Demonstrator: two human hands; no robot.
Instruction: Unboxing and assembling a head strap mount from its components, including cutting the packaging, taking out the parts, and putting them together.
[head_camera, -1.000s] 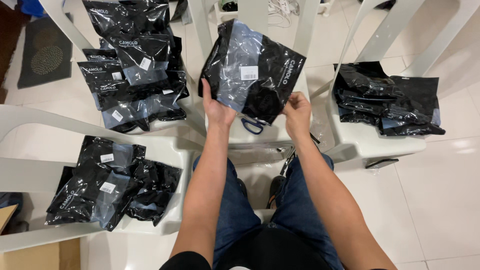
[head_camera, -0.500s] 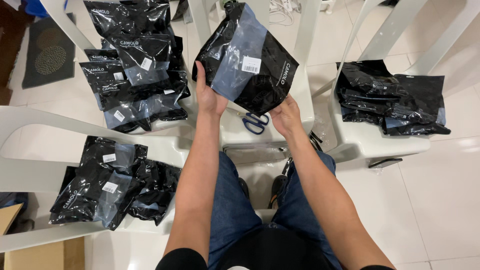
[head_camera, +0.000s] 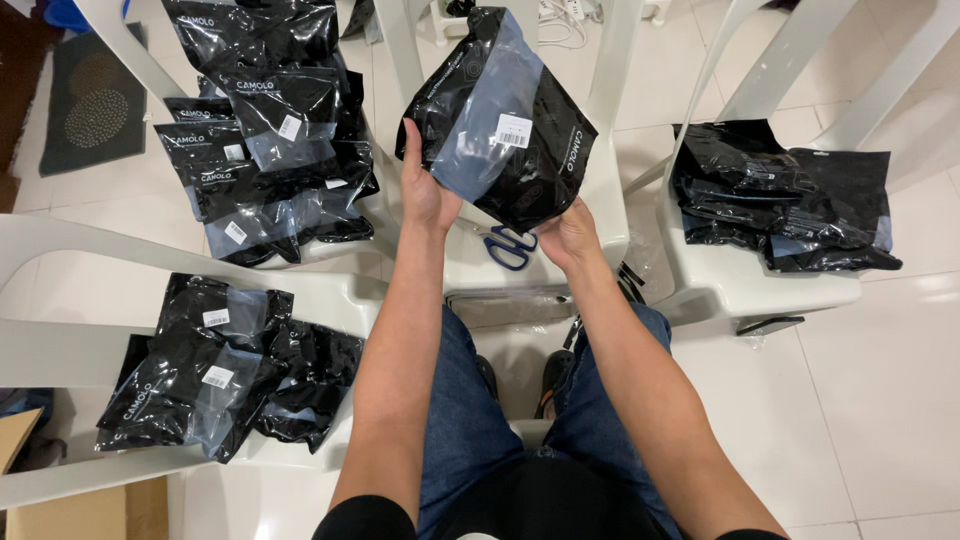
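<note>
White chairs (head_camera: 520, 270) — pale tiled floor (head_camera: 880, 400)

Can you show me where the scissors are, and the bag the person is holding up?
scissors (head_camera: 510, 245): head view, on the blue handles, lying on the white chair seat.
black plastic bag (head_camera: 530, 170): head view, on its dark lower part, held by both hands.

A home room used for packing goods, it seems. The floor (head_camera: 880, 400) is pale glossy tile. White plastic chairs (head_camera: 740, 285) serve as tables, ringed around the middle chair (head_camera: 610, 215), each stacked with black packets (head_camera: 790, 195). Left of it lie a doormat (head_camera: 85, 100) and a cardboard box (head_camera: 70, 515); cables (head_camera: 565, 15) lie behind it.
</note>
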